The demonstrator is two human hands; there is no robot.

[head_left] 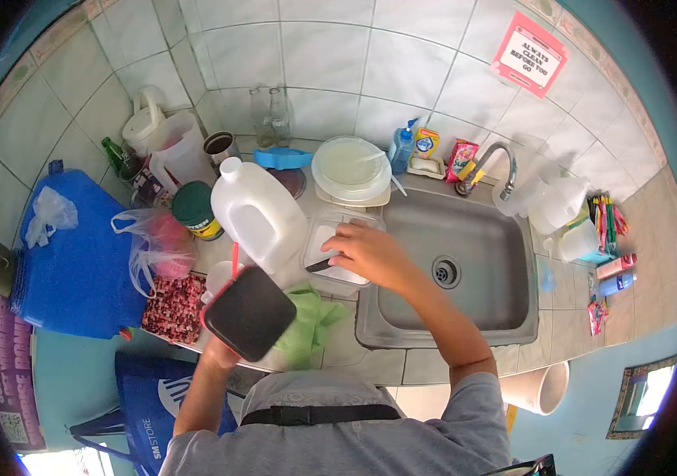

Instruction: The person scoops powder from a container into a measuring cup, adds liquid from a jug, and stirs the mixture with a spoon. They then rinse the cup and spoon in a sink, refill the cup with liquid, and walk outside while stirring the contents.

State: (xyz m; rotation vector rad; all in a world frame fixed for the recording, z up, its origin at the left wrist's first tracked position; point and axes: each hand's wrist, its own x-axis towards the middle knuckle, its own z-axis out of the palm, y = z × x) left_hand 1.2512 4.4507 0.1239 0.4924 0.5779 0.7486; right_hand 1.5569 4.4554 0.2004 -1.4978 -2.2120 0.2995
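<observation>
My left hand (219,351) grips a black, rounded-square thing with a red edge (250,313) from below, its flat dark face turned up; most of my fingers are hidden behind it. Over a clear plastic container (342,279) on the counter, my right hand (366,250) is closed on a slim black utensil (319,266) that points left. White shows inside the container. A green cloth (307,317) lies between my hands, and a white plastic jug (257,210) stands just behind them.
To the right is a steel sink (457,317) with a curved faucet (497,151). White plates (350,166) are stacked behind the container. At left stand a blue water container (84,254), a dark green lidded tub (196,208) and a plastic bag (168,238).
</observation>
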